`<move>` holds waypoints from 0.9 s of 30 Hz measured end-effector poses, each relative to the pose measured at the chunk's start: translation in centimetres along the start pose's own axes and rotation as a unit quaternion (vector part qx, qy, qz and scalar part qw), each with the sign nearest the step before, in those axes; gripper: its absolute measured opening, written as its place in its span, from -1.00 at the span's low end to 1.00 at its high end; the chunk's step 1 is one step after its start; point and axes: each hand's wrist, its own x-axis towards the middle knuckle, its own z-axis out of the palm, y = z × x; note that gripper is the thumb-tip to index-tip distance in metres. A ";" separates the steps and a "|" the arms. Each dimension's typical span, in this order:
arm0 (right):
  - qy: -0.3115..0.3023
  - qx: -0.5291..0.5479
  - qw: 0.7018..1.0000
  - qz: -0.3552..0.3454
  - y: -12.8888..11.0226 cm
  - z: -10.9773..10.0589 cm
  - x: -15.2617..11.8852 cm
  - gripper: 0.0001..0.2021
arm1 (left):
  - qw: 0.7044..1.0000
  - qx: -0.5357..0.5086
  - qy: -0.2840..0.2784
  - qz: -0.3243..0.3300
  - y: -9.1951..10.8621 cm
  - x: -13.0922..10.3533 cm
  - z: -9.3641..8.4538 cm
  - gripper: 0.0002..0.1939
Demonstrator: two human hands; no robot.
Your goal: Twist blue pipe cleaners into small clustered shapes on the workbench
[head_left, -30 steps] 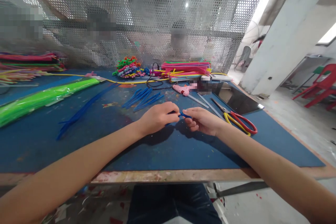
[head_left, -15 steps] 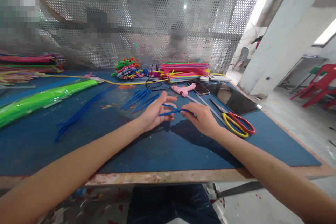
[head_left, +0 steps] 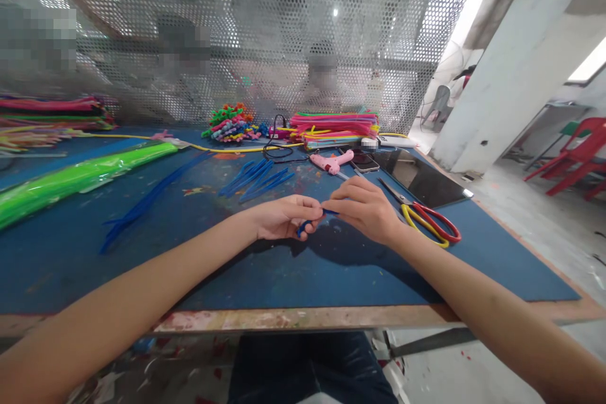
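My left hand (head_left: 291, 218) is closed around a blue pipe cleaner (head_left: 303, 227), one end of which sticks out below the fingers. My right hand (head_left: 363, 208) pinches the same pipe cleaner from the other side, fingertips almost touching those of the left. Most of its length is hidden in the fingers. Just beyond the hands lie several bent blue pipe cleaners (head_left: 258, 178). To the right of my right hand rest scissors (head_left: 428, 218) with one yellow and one red handle. A pink glue gun (head_left: 332, 162) sits behind the hands.
A bright green packet (head_left: 89, 180) and long blue pipe cleaners (head_left: 151, 202) lie at left. Bundled coloured pipe cleaners (head_left: 334, 126) stand at the back by a perforated metal screen (head_left: 265, 25). A dark tablet (head_left: 421, 175) and a phone (head_left: 364, 161) lie at right.
My left hand's spread fingers have closed around the blue pipe cleaner, and its free ends have gone into the grip. My right hand has turned slightly, still pinching it.
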 end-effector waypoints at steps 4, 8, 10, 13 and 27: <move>0.018 0.135 0.977 0.161 -0.5 0.7 0.2 -0.84 | 0.984 0.131 0.083 0.090 0.0 0.3 -0.1 -0.71; 0.058 0.254 0.904 0.338 -0.7 1.7 0.5 -0.84 | 0.916 0.313 0.166 0.190 0.1 0.4 0.1 -0.77; 0.061 0.301 0.868 0.390 -0.8 2.0 0.6 -0.81 | 0.840 0.429 0.207 0.261 0.1 0.3 0.2 -0.80; 0.051 0.398 0.793 0.459 -0.9 2.2 0.7 -0.76 | 0.671 0.611 0.233 0.350 -0.2 0.0 0.3 -0.87; 0.050 0.463 0.800 0.378 -1.7 2.3 0.7 -0.71 | 0.889 0.252 0.243 0.295 -1.2 0.8 0.8 -0.71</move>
